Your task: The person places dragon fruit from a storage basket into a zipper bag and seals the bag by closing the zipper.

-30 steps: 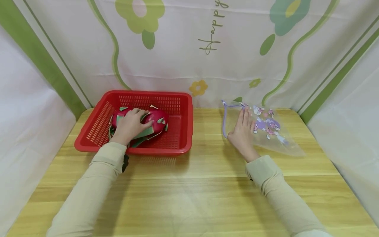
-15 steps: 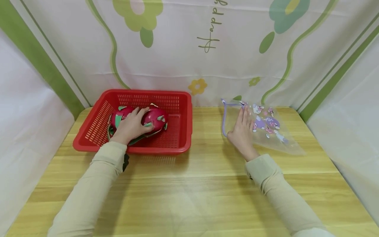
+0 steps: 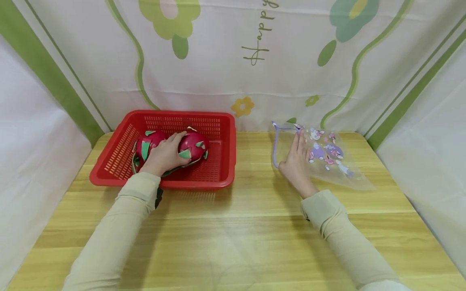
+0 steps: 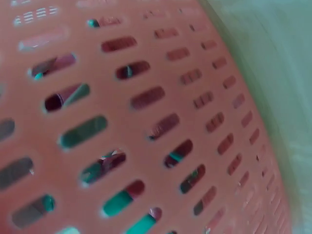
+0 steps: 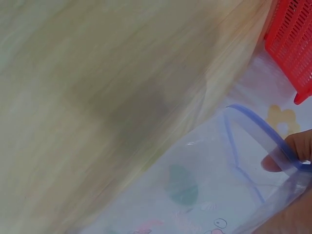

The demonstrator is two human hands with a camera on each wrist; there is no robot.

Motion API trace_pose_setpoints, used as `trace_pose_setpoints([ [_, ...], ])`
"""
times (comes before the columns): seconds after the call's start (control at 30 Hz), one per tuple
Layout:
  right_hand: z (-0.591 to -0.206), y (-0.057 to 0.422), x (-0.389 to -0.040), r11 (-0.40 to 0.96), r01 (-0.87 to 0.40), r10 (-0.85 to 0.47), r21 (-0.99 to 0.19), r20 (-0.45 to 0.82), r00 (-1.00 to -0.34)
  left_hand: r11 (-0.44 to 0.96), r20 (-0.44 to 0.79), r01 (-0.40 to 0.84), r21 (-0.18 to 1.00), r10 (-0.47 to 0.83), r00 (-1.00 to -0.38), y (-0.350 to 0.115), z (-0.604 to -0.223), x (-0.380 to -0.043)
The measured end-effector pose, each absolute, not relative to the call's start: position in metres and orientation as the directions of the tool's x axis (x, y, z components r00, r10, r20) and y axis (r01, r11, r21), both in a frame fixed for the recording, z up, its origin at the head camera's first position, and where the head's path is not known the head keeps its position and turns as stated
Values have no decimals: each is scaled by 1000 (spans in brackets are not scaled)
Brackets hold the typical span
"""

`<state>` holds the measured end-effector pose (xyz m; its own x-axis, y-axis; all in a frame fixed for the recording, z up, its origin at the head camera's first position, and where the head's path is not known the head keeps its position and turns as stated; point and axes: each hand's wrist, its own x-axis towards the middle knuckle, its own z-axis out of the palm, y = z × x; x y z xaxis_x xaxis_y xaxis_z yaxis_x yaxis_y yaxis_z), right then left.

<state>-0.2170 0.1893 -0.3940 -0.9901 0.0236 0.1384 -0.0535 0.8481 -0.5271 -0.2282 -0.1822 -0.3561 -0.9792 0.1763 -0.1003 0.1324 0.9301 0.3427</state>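
Observation:
In the head view, my left hand (image 3: 164, 155) is inside a red plastic basket (image 3: 198, 185), its thumb and fingers curved round the right-hand dragon fruit (image 3: 195, 144). Another dragon fruit (image 3: 150, 141), also pinkish red with green scales, lies just left of that hand. On the right, my right hand (image 3: 297, 165) pinches the open mouth of a clear zip bag (image 3: 320, 169) printed with purple and pink cartoon figures. The right wrist view shows a fingertip (image 5: 273, 164) at the bag's purple zip edge (image 5: 258, 119). Basket slots (image 4: 148, 97) fill the left wrist view, hiding the left hand.
The basket stands at the back left of a wooden table (image 3: 233, 242). A white curtain (image 3: 214, 72) with flower prints hangs behind, and white cloth (image 3: 40, 121) hangs at both sides.
My left hand has shifted slightly right and closed round the right-hand dragon fruit, which moved slightly right too. More of the left fruit shows. My right hand and the bag stay almost still.

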Motion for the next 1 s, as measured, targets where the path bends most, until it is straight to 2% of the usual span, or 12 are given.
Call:
trace_pose_setpoints([
  [0.6, -392, 193, -215, 843, -59, 22, -534, 143, -989, 925, -103, 76, 373, 123, -987, -174, -361, -224],
  [1.0, -390, 194, -213, 845, -61, 22, -531, 148, -989, 948, 20, 75, 308, 72, -997, -170, -360, -220],
])
